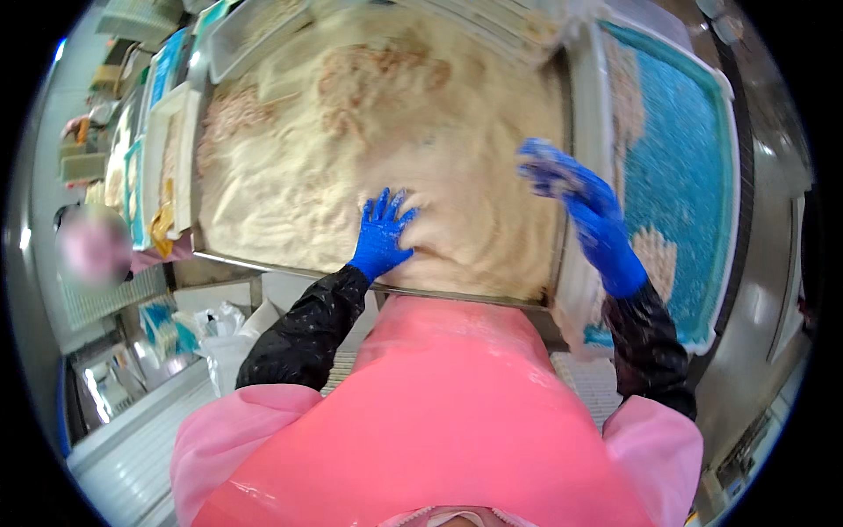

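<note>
My left hand [382, 239] spreads open on the powder [492, 211] inside the tray [474, 299], near its front edge. My right hand [575, 183] hangs over its right rim, fingers curled; I can't tell whether it's gripping.

Right hand [590, 195] — motion-blurred, its hold unclear — and a co-worker's head [94, 246], smudged out.

The apron [457, 395] looks like smooth, glossy plastic, the powder [290, 193] matt and rippled, the tray rim [255, 263] shiny metal.

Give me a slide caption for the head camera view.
Gloved left hand spread on pale powder in a metal-edged tray; gloved right hand, powder-dusted, raised near the tray's right edge.
</note>
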The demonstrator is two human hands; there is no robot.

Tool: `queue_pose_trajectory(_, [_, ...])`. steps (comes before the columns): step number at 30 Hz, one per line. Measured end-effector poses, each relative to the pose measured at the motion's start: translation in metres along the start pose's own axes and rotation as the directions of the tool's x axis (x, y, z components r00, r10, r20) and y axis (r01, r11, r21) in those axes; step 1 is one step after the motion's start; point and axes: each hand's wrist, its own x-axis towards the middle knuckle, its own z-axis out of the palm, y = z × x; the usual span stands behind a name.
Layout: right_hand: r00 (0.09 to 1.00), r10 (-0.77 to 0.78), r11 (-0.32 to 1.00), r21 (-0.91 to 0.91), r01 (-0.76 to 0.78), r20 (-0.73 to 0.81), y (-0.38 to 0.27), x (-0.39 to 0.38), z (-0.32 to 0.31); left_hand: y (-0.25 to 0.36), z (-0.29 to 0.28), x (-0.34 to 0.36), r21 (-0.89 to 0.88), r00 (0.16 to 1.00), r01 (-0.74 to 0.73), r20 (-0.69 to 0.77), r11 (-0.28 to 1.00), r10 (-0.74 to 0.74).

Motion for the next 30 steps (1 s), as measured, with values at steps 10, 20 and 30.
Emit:
queue_pose_trajectory(10, [0.964,-0.220,0.725,-0.686,0.058,-0.150,0.308,0.151,0.151,-0.119,-0.008,-0.055,-0.566,0.879,0.169,-0.283,0.807,-0.383])
queue_pose_trajectory(20, [0.952,-0.253,0.365,-0.928,-0.070,-0.171,0.239,0.213,0.220,-0.141,-0.012,-0.052,-0.999,0.699,-0.033,-0.046,0.032,-0.713])
queue_pose_trajectory(30, [0.972,0.159,0.670,-0.705,-0.234,-0.172,0.236,0.081,0.212,-0.155,-0.024,-0.036,-0.548,0.691,0.125,-0.551,0.827,-0.469])
